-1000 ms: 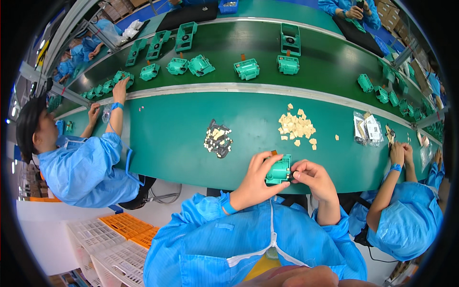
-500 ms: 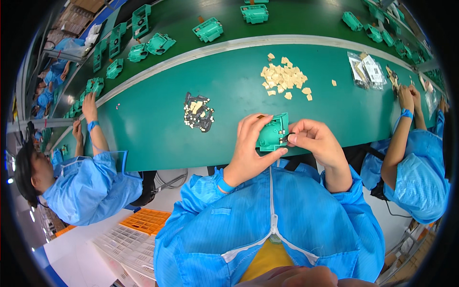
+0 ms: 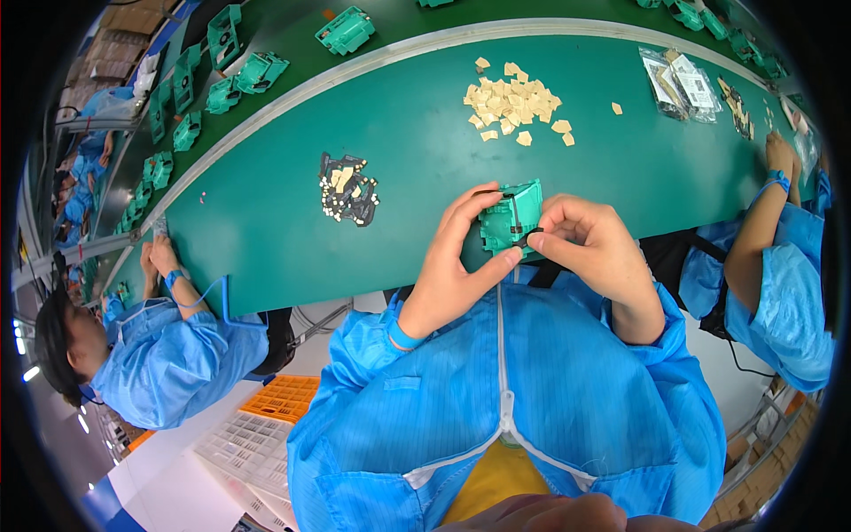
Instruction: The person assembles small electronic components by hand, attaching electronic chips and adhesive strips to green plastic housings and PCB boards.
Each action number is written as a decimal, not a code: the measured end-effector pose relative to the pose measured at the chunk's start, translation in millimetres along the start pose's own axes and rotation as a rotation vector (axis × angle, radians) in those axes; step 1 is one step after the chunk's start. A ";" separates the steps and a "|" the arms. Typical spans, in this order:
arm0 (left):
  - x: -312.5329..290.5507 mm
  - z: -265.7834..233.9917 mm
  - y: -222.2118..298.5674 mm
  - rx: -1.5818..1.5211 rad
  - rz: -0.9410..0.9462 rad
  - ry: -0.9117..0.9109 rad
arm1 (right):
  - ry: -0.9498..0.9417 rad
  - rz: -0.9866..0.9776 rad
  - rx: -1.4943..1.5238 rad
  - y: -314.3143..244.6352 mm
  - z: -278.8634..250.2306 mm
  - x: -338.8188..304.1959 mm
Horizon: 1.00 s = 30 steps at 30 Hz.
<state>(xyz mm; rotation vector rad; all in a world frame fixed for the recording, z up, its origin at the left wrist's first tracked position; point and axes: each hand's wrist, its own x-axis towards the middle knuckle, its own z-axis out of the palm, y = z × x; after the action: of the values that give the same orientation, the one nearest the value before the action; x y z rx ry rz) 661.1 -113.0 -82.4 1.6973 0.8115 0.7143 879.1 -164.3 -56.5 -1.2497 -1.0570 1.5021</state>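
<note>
A green plastic housing (image 3: 523, 208) is held above the near edge of the green table, its hollow side showing. My left hand (image 3: 456, 257) grips it from the left, thumb at its lower edge and fingers along the far side. At the housing's lower right, my right hand (image 3: 589, 244) is closed in a pinch on a small black part (image 3: 533, 236), mostly hidden by the fingertips. A thin dark strip (image 3: 514, 213) runs across the inside of the housing.
On the table (image 3: 417, 115) lie a pile of black parts (image 3: 350, 191), a heap of beige pieces (image 3: 512, 99) and clear bags (image 3: 681, 84). Beyond a pale rail, green housings (image 3: 346, 31) rest on a darker belt. Co-workers sit left (image 3: 168, 346) and right (image 3: 784, 275).
The housing has tilted in my hands, and a dark strip now shows across its inside. The left co-worker's raised hand has come down from the belt. The view has shifted slightly.
</note>
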 end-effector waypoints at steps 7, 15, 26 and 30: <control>1.6 -1.2 10.1 -0.231 -0.096 -0.061 | 0.007 0.011 -0.078 -2.5 0.4 -2.9; 1.7 -1.7 11.7 -0.279 -0.133 -0.061 | 0.033 -0.038 -0.168 -7.4 6.6 -1.0; 2.0 0.6 11.7 -0.279 -0.140 -0.037 | 0.052 -0.080 -0.263 -10.1 9.8 -2.3; 2.2 0.9 10.9 -0.269 -0.135 -0.032 | 0.045 -0.048 -0.270 -13.4 11.0 -1.0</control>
<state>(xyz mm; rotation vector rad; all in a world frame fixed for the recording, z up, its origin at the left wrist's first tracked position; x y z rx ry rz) 664.9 -113.9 -72.0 1.3961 0.7630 0.6700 869.7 -162.8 -41.9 -1.4246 -1.2823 1.3198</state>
